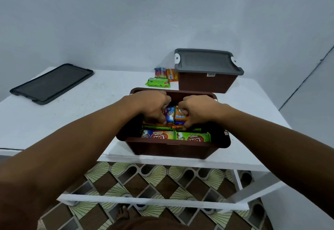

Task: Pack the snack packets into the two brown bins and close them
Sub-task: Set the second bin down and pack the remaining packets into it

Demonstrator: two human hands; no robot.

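Observation:
An open brown bin [173, 148] stands at the table's near edge, holding several snack packets in rows. Both my hands reach down into its far half. My left hand [153, 106] grips a blue packet [170, 114]. My right hand [196, 110] grips an orange packet [179, 116] right beside it. A multicoloured packet [158, 134] and a green packet [193, 136] stand along the bin's near wall. Behind it, a second brown bin [207, 83] is shut under a grey lid [206, 61]. Three loose packets lie left of that bin: green [158, 82], multicoloured [160, 72] and orange [171, 75].
A second grey lid [52, 83] lies flat at the far left of the white table [90, 103]. Blue-grey walls close the back and right. Below the table's front edge, white frame bars [151, 201] cross a patterned tiled floor, where my foot shows.

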